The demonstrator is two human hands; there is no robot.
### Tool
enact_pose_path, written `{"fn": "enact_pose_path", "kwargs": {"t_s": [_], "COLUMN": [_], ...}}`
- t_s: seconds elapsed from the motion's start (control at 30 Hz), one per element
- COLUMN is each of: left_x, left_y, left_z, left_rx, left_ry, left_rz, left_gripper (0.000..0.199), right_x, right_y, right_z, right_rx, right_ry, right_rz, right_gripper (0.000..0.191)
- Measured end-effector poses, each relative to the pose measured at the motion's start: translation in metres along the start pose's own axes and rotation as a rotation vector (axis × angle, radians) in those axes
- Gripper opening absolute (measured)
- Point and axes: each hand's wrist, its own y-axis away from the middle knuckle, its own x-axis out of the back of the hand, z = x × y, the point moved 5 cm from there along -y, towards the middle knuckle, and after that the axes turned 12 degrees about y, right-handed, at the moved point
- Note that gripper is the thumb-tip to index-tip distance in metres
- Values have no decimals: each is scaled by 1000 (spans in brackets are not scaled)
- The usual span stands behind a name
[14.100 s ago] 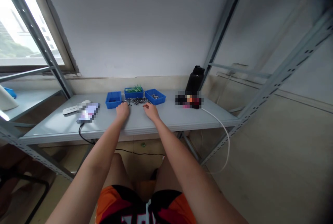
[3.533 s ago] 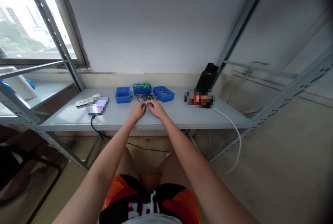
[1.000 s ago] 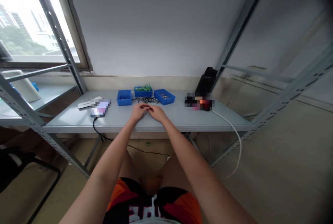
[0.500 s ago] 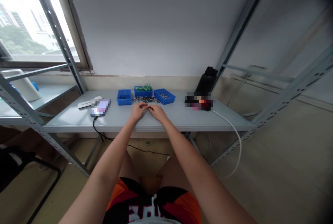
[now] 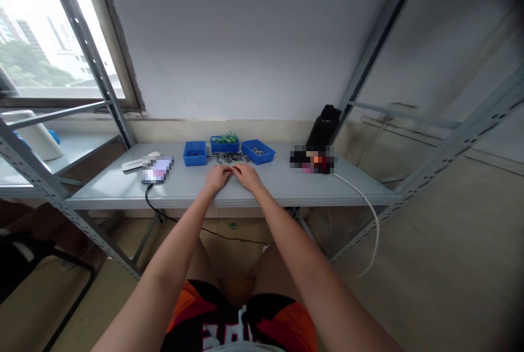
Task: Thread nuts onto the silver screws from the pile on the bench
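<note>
My left hand [image 5: 218, 177] and my right hand [image 5: 246, 176] meet over the front half of the grey shelf table [image 5: 278, 185], fingertips pinched together. Whatever they pinch is too small to make out. Just beyond my fingers lies a loose pile of small black and silver pieces [image 5: 230, 157]. Behind it stands a blue bin with green thin pieces [image 5: 226, 138]. To the left is a blue bin [image 5: 195, 161] with a few dark pieces, and to the right a tilted blue bin [image 5: 264, 158] holding small silvery pieces.
A phone [image 5: 158, 169] with a black cable and a white flat object [image 5: 133, 165] lie on the left. At the right stand a black bottle [image 5: 324, 128] and a blurred dark and red object [image 5: 313, 161] with a white cable. Metal shelf posts [image 5: 88, 41] frame both sides.
Both hands stay together in nearly the same place. The left fingers have curled in and dropped slightly closer to the right fingertips. The bins and the pile look unchanged.
</note>
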Motion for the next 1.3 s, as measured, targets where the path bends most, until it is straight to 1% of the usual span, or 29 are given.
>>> {"fn": "enact_pose_path", "kwargs": {"t_s": [0.1, 0.23, 0.3, 0.4, 0.47, 0.5, 0.53, 0.57, 0.6, 0.67, 0.7, 0.73, 0.8, 0.83, 0.87, 0.9, 0.93, 0.97, 1.0, 1.03, 1.1, 1.17, 1.23, 1.3], "left_x": [-1, 2, 5, 9, 14, 18, 23, 32, 44, 73, 85, 94, 102, 101, 95, 84, 70, 55, 43, 34, 22, 12, 6, 4], "left_y": [0, -1, 0, 2, 2, 1, -1, -3, -6, -11, -14, -16, -18, -18, -19, -19, -20, -20, -20, -22, -26, -33, -40, -44], "left_z": [1, -5, -5, 2, 10, 14, 16, 18, 17, 11, 9, 7, 5, 7, 9, 11, 13, 13, 11, 9, 1, -7, -12, -15], "left_rx": [-30, 41, 56, 24, -24, -48, -65, -71, -53, 55, 91, 120, 164, 160, 130, 79, 30, 16, 22, 49, 120, 153, 147, 160], "left_ry": [2, 115, 158, 186, 146, 94, 22, -48, -112, -243, -315, -387, -533, -597, -641, -660, -654, -637, -618, -603, -579, -567, -549, -510], "left_rz": [-17, 50, 97, 159, 159, 134, 108, 124, 164, 313, 361, 375, 382, 378, 345, 266, 159, 66, 17, 5, 52, 30, 17, 33], "left_gripper": [24, 22, 21, 22, 23, 22, 21, 21, 23, 28, 30, 30, 32, 33, 33, 32, 31, 31, 31, 31, 33, 34, 34, 34], "right_x": [2, 5, 5, 4, 5, 5, 5, 5, 6, 7, 7, 7, 6, 6, 5, 5, 5, 5, 5, 6, 6, 6, 6, 5], "right_y": [1, 1, 1, 1, 1, 1, 0, 0, 0, 1, 1, 1, 1, 1, 1, 1, 0, 0, 0, 0, 0, 0, 0, -1], "right_z": [1, 5, 6, 7, 8, 7, 7, 8, 8, 8, 8, 7, 8, 8, 9, 9, 10, 10, 10, 9, 7, 6, 6, 7], "right_rx": [-33, -97, -124, -157, -171, -178, -189, -201, -212, -219, -216, -210, -199, -196, -197, -200, -205, -209, -212, -208, -204, -190, -190, -193], "right_ry": [-36, -112, -139, -151, -160, -167, -173, -177, -180, -185, -186, -186, -188, -191, -194, -194, -190, -181, -168, -156, -139, -136, -128, -131], "right_rz": [10, 15, 1, -28, -39, -47, -49, -50, -50, -48, -48, -48, -45, -44, -45, -47, -48, -49, -48, -50, -53, -67, -64, -56], "right_gripper": [21, 19, 18, 16, 17, 18, 18, 18, 18, 18, 18, 18, 18, 18, 18, 18, 18, 17, 17, 18, 19, 18, 19, 19]}}
